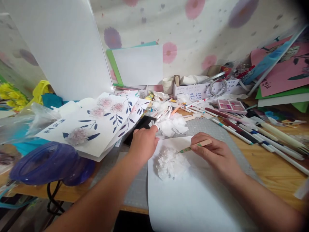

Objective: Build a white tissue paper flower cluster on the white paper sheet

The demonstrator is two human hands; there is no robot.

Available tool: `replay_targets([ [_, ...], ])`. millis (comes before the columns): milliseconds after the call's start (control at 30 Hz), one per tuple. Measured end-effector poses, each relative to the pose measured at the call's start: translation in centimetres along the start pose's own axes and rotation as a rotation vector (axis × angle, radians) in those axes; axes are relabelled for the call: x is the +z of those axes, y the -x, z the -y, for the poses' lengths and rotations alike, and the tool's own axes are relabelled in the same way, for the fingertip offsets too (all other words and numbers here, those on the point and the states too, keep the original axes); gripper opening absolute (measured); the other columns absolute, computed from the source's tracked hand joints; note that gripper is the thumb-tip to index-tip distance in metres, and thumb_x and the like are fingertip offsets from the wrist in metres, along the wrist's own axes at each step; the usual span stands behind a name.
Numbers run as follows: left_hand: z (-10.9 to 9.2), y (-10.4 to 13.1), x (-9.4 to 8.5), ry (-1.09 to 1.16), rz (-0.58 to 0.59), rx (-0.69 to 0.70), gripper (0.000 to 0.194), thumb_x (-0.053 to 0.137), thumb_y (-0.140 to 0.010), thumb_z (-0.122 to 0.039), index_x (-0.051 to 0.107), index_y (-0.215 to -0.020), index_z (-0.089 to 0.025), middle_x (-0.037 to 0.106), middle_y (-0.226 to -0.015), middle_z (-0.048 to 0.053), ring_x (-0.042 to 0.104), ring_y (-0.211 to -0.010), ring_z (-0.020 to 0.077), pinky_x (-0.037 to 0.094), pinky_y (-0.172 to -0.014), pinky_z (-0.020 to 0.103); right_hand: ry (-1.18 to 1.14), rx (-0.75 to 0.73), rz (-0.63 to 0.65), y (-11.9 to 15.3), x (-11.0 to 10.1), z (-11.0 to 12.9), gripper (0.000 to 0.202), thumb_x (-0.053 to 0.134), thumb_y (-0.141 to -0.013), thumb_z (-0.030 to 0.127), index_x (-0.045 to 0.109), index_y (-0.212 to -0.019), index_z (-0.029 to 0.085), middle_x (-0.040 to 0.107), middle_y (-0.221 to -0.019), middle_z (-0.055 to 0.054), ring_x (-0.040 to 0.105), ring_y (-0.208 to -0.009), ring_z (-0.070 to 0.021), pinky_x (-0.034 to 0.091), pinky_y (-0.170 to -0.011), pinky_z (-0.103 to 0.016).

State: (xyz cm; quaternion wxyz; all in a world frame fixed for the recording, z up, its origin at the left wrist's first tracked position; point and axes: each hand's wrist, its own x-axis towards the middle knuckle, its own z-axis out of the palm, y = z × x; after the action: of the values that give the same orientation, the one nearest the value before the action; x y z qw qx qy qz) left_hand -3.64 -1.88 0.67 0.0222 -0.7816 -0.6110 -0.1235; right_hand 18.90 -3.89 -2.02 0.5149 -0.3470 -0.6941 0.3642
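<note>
A large white sheet (pixel 183 199) lies on the grey mat, bearing a round cluster of crumpled white paper petals (pixel 172 163). My right hand (pixel 214 153) pinches a flat wooden stick (pixel 194 146) with green marks, its narrow end at the upper right edge of the cluster. My left hand (pixel 144 141) is closed at the sheet's top left corner, beside a heap of white paper pieces (pixel 172 125); what its fingers hold, if anything, is too small to make out.
Finished flower pictures (pixel 78 122) are stacked at the left above a blue-purple tape dispenser (pixel 48 166). Pens and brushes (pixel 260 138) spread over the right side, near a pink palette (pixel 231 105). A white box (pixel 195 90) and paper cups (pixel 167 85) stand behind.
</note>
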Motion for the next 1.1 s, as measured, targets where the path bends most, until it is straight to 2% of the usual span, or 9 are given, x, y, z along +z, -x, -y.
replay_targets([
  [100, -0.2, 0.4, 0.3, 0.064, -0.046, 0.038, 0.016, 0.062, -0.081, -0.01, 0.059, -0.094, -0.02, 0.069, -0.08, 0.0, 0.063, -0.081, 0.0198, 0.04, -0.078, 0.035, -0.024, -0.051, 0.099, 0.0, 0.4, 0.4, 0.021, 0.06, -0.088, 0.025, 0.06, -0.067, 0.022, 0.062, -0.071, 0.0, 0.058, -0.071, -0.0153, 0.045, -0.069, -0.031],
  [200, -0.6, 1.8, -0.2, 0.105, -0.102, 0.086, 0.013, 0.061, -0.081, -0.009, 0.06, -0.088, -0.02, 0.067, -0.08, -0.002, 0.061, -0.081, 0.0182, 0.039, -0.08, 0.035, 0.011, -0.082, 0.168, 0.0, 1.0, 0.7, 0.017, 0.06, -0.087, 0.02, 0.061, -0.07, 0.022, 0.062, -0.073, 0.0, 0.059, -0.072, -0.0148, 0.046, -0.068, -0.03],
  [367, -1.4, 4.4, -0.5, 0.167, -0.287, 0.256, 0.01, 0.056, -0.085, -0.011, 0.061, -0.086, -0.019, 0.064, -0.073, -0.001, 0.058, -0.076, 0.0187, 0.037, -0.073, 0.035, 0.08, -0.114, 0.136, 0.1, 1.1, 0.6, 0.016, 0.059, -0.086, 0.018, 0.06, -0.071, 0.021, 0.063, -0.074, -0.001, 0.059, -0.072, -0.0149, 0.046, -0.069, -0.03],
  [467, -1.6, 5.2, -0.2, 0.162, -0.339, 0.299, 0.011, 0.054, -0.087, -0.011, 0.063, -0.089, -0.018, 0.064, -0.071, 0.0, 0.058, -0.076, 0.0187, 0.035, -0.072, 0.034, 0.093, -0.11, 0.15, 0.1, 0.9, 0.5, 0.015, 0.06, -0.086, 0.017, 0.062, -0.072, 0.021, 0.064, -0.075, -0.001, 0.059, -0.074, -0.0153, 0.046, -0.069, -0.031],
  [667, -1.8, 5.9, 0.1, 0.179, -0.311, 0.285, 0.014, 0.055, -0.087, -0.01, 0.062, -0.094, -0.02, 0.066, -0.072, -0.002, 0.06, -0.077, 0.0174, 0.033, -0.075, 0.036, 0.071, -0.103, 0.249, 0.1, 0.7, 0.8, 0.015, 0.06, -0.084, 0.016, 0.063, -0.07, 0.02, 0.062, -0.071, -0.001, 0.057, -0.072, -0.0144, 0.045, -0.07, -0.03],
  [767, -2.0, 6.1, 0.1, 0.215, -0.302, 0.255, 0.01, 0.057, -0.087, -0.012, 0.063, -0.086, -0.021, 0.067, -0.071, -0.004, 0.06, -0.077, 0.0171, 0.031, -0.077, 0.037, 0.078, -0.098, 0.26, 0.1, 0.6, 0.8, 0.016, 0.06, -0.084, 0.015, 0.063, -0.069, 0.02, 0.062, -0.071, -0.001, 0.057, -0.072, -0.0145, 0.045, -0.07, -0.03],
  [867, -2.2, 6.2, 0.1, 0.25, -0.291, 0.26, 0.016, 0.059, -0.086, -0.011, 0.063, -0.075, -0.021, 0.068, -0.069, -0.005, 0.059, -0.078, 0.0174, 0.029, -0.077, 0.039, 0.088, -0.089, 0.28, 0.1, 0.7, 0.8, 0.015, 0.06, -0.083, 0.014, 0.063, -0.069, 0.019, 0.061, -0.071, -0.001, 0.057, -0.072, -0.0148, 0.045, -0.07, -0.03],
  [1100, -2.5, 6.5, 0.1, 0.263, -0.271, 0.297, 0.024, 0.06, -0.082, -0.006, 0.069, -0.069, -0.025, 0.068, -0.082, -0.003, 0.054, -0.084, 0.0186, 0.026, -0.079, 0.041, 0.031, -0.097, 0.23, 0.1, 0.5, 0.7, 0.018, 0.061, -0.084, 0.014, 0.059, -0.067, 0.021, 0.062, -0.072, 0.0, 0.057, -0.071, -0.015, 0.044, -0.067, -0.03],
])
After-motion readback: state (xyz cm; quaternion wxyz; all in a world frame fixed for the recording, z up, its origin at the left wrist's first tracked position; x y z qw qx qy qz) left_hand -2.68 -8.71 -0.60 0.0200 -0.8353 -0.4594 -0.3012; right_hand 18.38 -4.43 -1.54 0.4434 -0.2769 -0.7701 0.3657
